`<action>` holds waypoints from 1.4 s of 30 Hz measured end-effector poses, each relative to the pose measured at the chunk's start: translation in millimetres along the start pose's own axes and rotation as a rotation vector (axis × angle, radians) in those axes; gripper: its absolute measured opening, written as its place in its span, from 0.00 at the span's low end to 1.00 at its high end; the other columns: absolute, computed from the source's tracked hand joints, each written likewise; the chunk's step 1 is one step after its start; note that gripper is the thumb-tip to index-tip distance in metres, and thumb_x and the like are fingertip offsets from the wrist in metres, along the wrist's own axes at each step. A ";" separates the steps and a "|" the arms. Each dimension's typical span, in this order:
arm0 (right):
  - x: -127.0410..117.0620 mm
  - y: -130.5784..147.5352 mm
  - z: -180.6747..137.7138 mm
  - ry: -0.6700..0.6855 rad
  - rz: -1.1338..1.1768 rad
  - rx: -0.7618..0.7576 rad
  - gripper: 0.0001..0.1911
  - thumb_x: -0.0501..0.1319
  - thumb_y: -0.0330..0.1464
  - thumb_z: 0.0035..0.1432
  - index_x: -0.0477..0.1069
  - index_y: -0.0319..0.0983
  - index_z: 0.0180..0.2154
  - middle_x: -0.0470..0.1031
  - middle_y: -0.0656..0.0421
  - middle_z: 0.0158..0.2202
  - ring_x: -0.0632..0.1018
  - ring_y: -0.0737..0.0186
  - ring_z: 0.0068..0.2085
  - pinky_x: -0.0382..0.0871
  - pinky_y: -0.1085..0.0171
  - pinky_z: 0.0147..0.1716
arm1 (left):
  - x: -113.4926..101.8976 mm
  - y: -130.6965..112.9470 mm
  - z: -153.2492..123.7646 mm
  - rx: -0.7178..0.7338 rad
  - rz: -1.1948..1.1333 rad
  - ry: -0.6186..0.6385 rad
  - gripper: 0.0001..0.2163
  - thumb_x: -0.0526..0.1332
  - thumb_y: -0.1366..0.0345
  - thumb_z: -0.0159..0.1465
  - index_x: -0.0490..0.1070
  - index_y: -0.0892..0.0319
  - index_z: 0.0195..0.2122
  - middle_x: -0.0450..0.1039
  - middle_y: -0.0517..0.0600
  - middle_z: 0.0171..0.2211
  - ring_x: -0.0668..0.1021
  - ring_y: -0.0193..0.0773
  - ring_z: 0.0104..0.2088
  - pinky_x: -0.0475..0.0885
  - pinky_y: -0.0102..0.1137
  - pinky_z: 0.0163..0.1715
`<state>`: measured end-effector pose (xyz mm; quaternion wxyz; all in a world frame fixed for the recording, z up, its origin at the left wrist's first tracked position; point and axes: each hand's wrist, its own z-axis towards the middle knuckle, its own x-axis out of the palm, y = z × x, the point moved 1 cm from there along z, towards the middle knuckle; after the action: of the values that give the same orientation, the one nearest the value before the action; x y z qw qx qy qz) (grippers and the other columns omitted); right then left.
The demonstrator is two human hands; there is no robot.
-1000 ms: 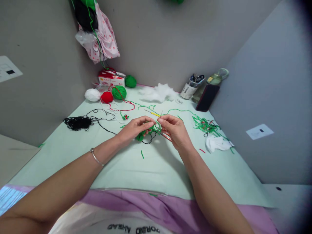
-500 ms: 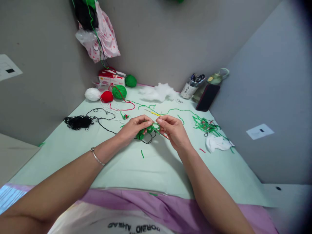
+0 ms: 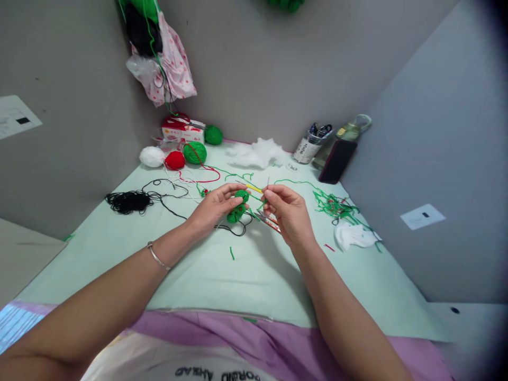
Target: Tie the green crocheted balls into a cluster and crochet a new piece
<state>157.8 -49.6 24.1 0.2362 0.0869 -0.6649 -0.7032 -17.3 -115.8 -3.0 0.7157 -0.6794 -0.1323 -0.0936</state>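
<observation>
My left hand (image 3: pixel 214 206) is closed on a small green crocheted piece (image 3: pixel 237 214), made of rounded lobes and pinched between thumb and fingers. Opposite it, my right hand (image 3: pixel 286 209) pinches a thin needle (image 3: pixel 268 183), its tip pointing up; green yarn runs between the two hands. Just beyond the fingertips lies a crochet hook with a yellow grip (image 3: pixel 253 188). Scissors with orange-red handles (image 3: pixel 272 224) lie under my right hand, partly covered by it. Loops of black yarn (image 3: pixel 240 233) rest on the table below the crocheted piece.
White (image 3: pixel 152 156), red (image 3: pixel 174 160) and green (image 3: pixel 194 153) yarn balls stand back left, by a box (image 3: pixel 183 130). A black yarn bundle (image 3: pixel 129 201) lies left. White stuffing (image 3: pixel 260 153), a pen cup (image 3: pixel 308 146) and a phone (image 3: pixel 337 161) are behind; green scraps (image 3: pixel 337 206) lie right.
The green piece has turned up and shows more in my left hand. My right hand has drawn slightly away to the right, and the needle now stands more upright.
</observation>
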 end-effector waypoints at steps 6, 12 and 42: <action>2.6 2.4 -5.9 -0.071 -0.388 -0.217 0.07 0.67 0.36 0.57 0.80 0.40 0.34 0.73 0.60 0.30 0.67 0.68 0.25 0.62 0.64 0.25 | -4.2 0.3 0.0 0.043 -0.004 -0.009 0.18 0.71 0.59 0.59 0.73 0.56 0.49 0.74 0.50 0.45 0.81 0.41 0.46 0.72 0.34 0.46; 4.7 1.2 -12.2 0.048 -0.641 -0.323 0.07 0.61 0.33 0.62 0.79 0.41 0.35 0.73 0.58 0.31 0.69 0.65 0.28 0.62 0.62 0.30 | -4.4 -0.8 1.1 0.045 0.003 -0.010 0.18 0.70 0.58 0.60 0.73 0.56 0.50 0.74 0.50 0.44 0.80 0.41 0.46 0.72 0.32 0.44; 2.0 -5.5 -5.0 0.170 -0.423 -0.085 0.07 0.64 0.36 0.57 0.77 0.40 0.31 0.68 0.62 0.25 0.61 0.67 0.25 0.53 0.64 0.25 | -4.9 -0.3 0.6 0.062 0.131 -0.020 0.16 0.71 0.62 0.56 0.78 0.55 0.46 0.77 0.51 0.43 0.79 0.40 0.41 0.72 0.35 0.42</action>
<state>157.0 -54.9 18.6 0.1424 0.2731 -0.5792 -0.7547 -22.1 -115.4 -4.3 0.7397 -0.6649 -0.0978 -0.0355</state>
